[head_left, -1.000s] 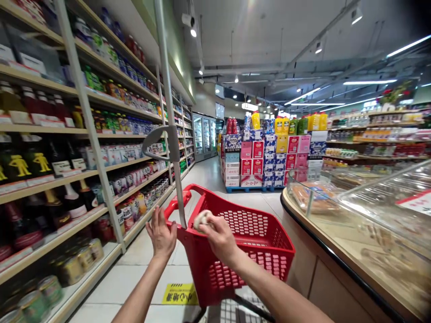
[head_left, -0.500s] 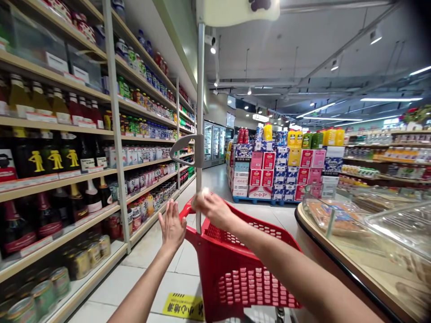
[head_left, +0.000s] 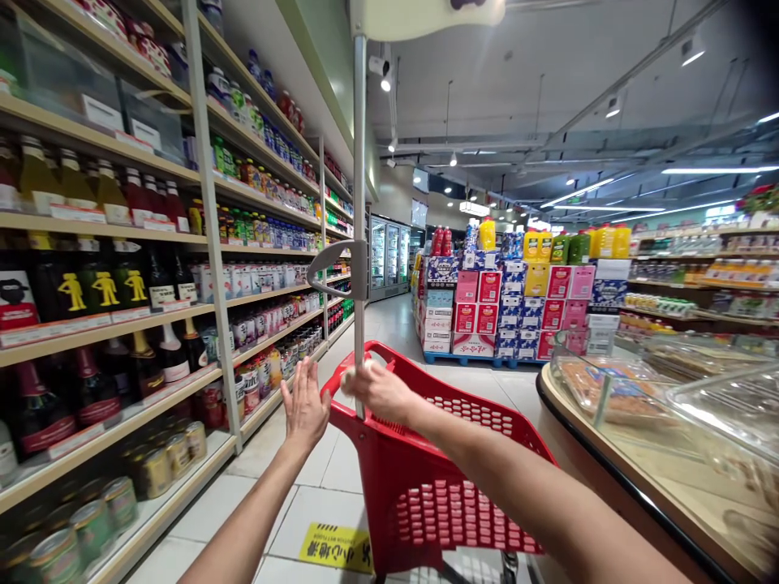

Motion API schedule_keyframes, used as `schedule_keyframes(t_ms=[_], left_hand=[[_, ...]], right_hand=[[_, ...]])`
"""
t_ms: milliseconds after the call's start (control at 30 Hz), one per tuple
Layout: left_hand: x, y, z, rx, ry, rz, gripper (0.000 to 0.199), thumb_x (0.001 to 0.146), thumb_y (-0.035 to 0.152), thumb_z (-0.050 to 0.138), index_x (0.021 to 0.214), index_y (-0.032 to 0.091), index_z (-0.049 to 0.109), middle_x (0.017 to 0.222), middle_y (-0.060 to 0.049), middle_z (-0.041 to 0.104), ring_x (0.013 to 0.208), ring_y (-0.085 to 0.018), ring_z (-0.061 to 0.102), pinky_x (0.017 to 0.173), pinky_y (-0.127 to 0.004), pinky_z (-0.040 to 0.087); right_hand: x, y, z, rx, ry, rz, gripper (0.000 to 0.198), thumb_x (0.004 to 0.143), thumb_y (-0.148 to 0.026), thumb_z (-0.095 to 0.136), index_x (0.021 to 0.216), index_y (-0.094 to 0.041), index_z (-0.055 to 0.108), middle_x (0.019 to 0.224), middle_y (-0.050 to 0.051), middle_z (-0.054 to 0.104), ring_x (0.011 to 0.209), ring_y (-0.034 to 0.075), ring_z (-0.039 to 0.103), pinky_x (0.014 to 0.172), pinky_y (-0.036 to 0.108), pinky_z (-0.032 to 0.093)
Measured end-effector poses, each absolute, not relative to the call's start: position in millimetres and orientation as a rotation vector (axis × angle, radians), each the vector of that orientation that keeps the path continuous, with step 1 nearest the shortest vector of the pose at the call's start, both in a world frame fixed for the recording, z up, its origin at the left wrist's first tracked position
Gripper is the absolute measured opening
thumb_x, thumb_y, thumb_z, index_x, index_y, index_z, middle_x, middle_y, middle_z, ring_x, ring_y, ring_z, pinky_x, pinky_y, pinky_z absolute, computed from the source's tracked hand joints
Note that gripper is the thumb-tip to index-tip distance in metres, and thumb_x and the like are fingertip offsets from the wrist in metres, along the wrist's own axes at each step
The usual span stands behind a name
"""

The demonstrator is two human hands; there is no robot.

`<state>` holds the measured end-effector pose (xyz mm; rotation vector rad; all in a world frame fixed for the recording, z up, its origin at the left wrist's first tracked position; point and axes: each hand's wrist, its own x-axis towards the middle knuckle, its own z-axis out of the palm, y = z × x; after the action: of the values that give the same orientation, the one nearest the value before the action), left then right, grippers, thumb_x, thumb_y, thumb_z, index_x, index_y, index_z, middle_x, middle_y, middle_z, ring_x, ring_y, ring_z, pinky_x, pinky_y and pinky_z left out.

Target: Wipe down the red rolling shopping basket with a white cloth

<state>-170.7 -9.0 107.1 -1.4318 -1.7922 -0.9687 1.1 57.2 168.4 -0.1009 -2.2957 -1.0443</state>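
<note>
A red plastic shopping cart (head_left: 450, 495) stands in front of me, and a metal pole (head_left: 359, 146) with a grey hook-shaped handle (head_left: 338, 269) rises from its near corner. My right hand (head_left: 380, 389) is closed around a whitish wad (head_left: 348, 381), perhaps a cloth or tissue, and presses it on the cart's top rim beside the pole. My fingers hide most of the wad. To the left, my left hand (head_left: 303, 404) is open, its fingers stretched upward. Its thumb is by the red rim at the corner; whether it touches, I cannot tell.
Shelves (head_left: 115, 324) of bottles and cans line the left side. A glass-topped counter (head_left: 614, 422) with packaged food curves along the right. Ahead stands a stack of drink cartons (head_left: 480, 308). A yellow floor sign (head_left: 337, 545) lies on the tiles near the cart.
My right hand, with the whitish wad, has moved down slightly along the rim and pole base. My left hand has shifted a little to the left, still open.
</note>
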Motion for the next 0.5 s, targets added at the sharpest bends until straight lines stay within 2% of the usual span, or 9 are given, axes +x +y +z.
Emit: schedule_keyframes(t_ms=[133, 333, 400, 500], left_hand=[[-167, -4, 108, -1.452, -1.79, -0.951, 0.057, 0.084, 0.029, 0.033, 0.137, 0.014, 0.019, 0.143, -0.015, 0.026, 0.133, -0.024, 0.02, 0.106, -0.054, 0.013], [-169, -2, 95, -1.493, -1.785, -0.944, 0.056, 0.085, 0.028, 0.031, 0.138, 0.016, 0.018, 0.142, -0.016, 0.028, 0.132, -0.025, 0.021, 0.105, -0.056, 0.013], [-169, -2, 96, -1.5, -1.782, -0.937, 0.056, 0.085, 0.029, 0.031, 0.138, 0.016, 0.017, 0.142, -0.016, 0.027, 0.133, -0.025, 0.021, 0.105, -0.057, 0.013], [-170, -1, 101, -1.505, -1.771, -0.923, 0.057, 0.085, 0.029, 0.031, 0.138, 0.017, 0.016, 0.143, -0.015, 0.025, 0.133, -0.025, 0.019, 0.105, -0.056, 0.013]], right_hand=[[2, 64, 202, -0.372, -2.107, -0.903, 0.04, 0.084, -0.008, 0.039, 0.122, -0.017, 0.045, 0.128, 0.012, 0.04, 0.105, 0.026, 0.035, 0.085, 0.043, 0.036], [13, 57, 159, -0.059, -2.378, -1.038, 0.031, 0.084, -0.017, 0.044, 0.114, -0.019, 0.052, 0.122, 0.007, 0.045, 0.1, 0.023, 0.038, 0.077, 0.036, 0.039], [10, 58, 169, -0.14, -2.342, -1.005, 0.034, 0.085, -0.015, 0.043, 0.118, -0.02, 0.049, 0.125, 0.008, 0.044, 0.1, 0.023, 0.038, 0.075, 0.035, 0.038], [3, 62, 195, -0.362, -2.171, -0.896, 0.039, 0.086, -0.013, 0.041, 0.124, -0.02, 0.045, 0.131, 0.009, 0.039, 0.107, 0.026, 0.034, 0.082, 0.04, 0.035]])
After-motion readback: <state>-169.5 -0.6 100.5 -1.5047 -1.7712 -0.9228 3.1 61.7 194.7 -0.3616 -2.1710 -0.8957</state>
